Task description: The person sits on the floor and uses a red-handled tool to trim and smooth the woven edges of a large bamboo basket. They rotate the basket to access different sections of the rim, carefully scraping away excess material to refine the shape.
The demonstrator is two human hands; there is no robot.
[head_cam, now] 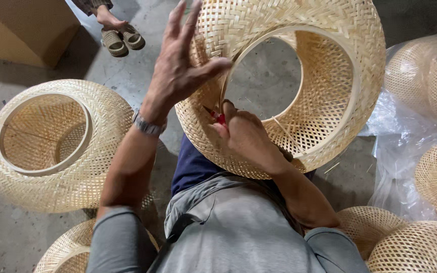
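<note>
Right hand (246, 135) clenched on a small red-handled tool (217, 117), tip at the inner rim of the woven bamboo shade (324, 76) resting in the lap. Left hand (180, 65) w/ fingers spread, released, thumb touching the shade's rim just above the right hand. Beside the left forearm, on the floor, another shade (51, 146); more shades in plastic wrap (395, 151) beyond the right arm.

Grey short-sleeved shirt (238, 227), dark blue trousers (190, 164) beneath; metal-banded wristwatch (146, 125) on left wrist; bare forearms; dark strap (175, 232) crossing the chest.
</note>
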